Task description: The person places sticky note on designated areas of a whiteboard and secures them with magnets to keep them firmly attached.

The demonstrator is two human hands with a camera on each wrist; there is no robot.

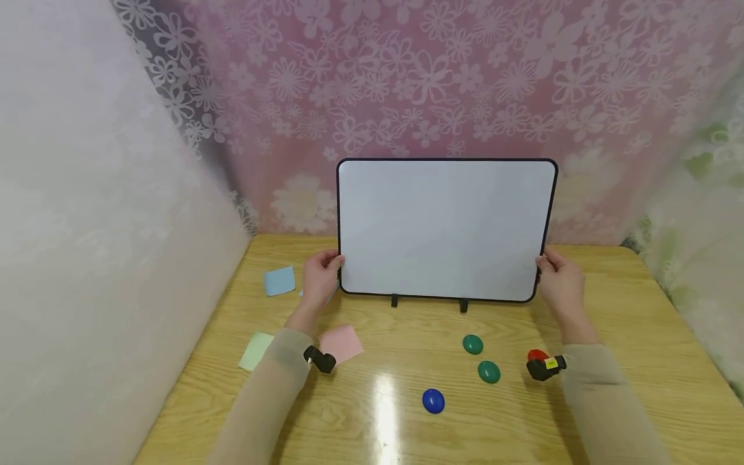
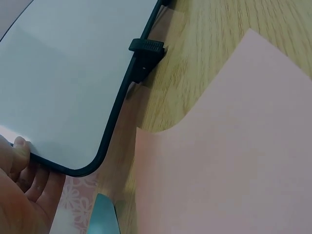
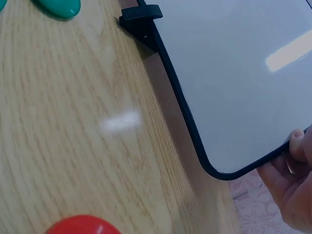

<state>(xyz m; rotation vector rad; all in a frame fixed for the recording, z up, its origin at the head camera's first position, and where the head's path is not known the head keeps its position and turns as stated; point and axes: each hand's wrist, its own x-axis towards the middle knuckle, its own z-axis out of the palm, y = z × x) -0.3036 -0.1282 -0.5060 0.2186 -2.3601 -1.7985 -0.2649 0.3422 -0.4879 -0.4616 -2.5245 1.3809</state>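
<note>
A whiteboard with a thin black frame stands near the back of the table, leaning slightly, its lower edge at two black stand feet. My left hand grips its left edge low down, thumb on the front and fingers behind. On the opposite side my right hand pinches the right edge in the same way. Both wrist views show the board's rounded lower corners, with a black foot on the left and another foot on the right.
Sticky notes lie at the left: blue, green and pink; another blue note is partly behind my left hand. Round magnets sit in front: green, green, blue and red. A pink flowered curtain hangs behind.
</note>
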